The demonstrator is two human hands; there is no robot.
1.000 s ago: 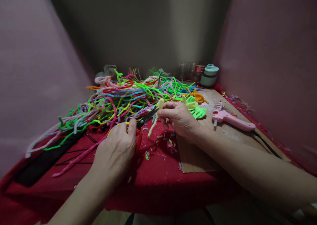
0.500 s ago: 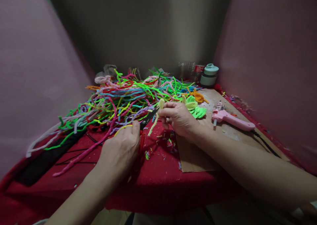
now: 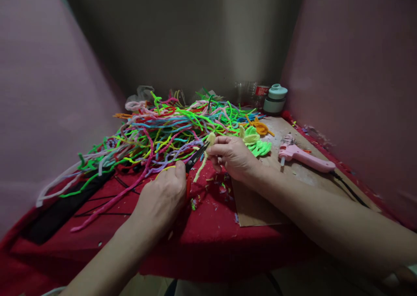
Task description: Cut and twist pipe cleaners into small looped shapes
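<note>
My left hand (image 3: 166, 187) is wrapped round the handles of a pair of scissors (image 3: 196, 156) with dark blades and red and yellow grips. The blades point up and right, their tips at the fingers of my right hand (image 3: 231, 153). Between thumb and fingertips, my right hand pinches a pale yellow pipe cleaner (image 3: 211, 138), bent into a loop at the top. A pale yellow length hangs below the blades. Just beyond my right hand lie bright green pipe-cleaner loops (image 3: 260, 148) and a pale yellow one.
A large heap of coloured pipe cleaners (image 3: 182, 118) covers the back left. At right, a pink glue gun (image 3: 306, 157) lies on a wooden board (image 3: 260, 209). Behind stand a mint-lidded container (image 3: 275, 99) and clear bottles. Fuzz scraps litter the red cloth (image 3: 208, 231).
The scissors' blades look closer together, and my left hand has shifted slightly right. My right hand still pinches the yellow pipe cleaner, almost unmoved.
</note>
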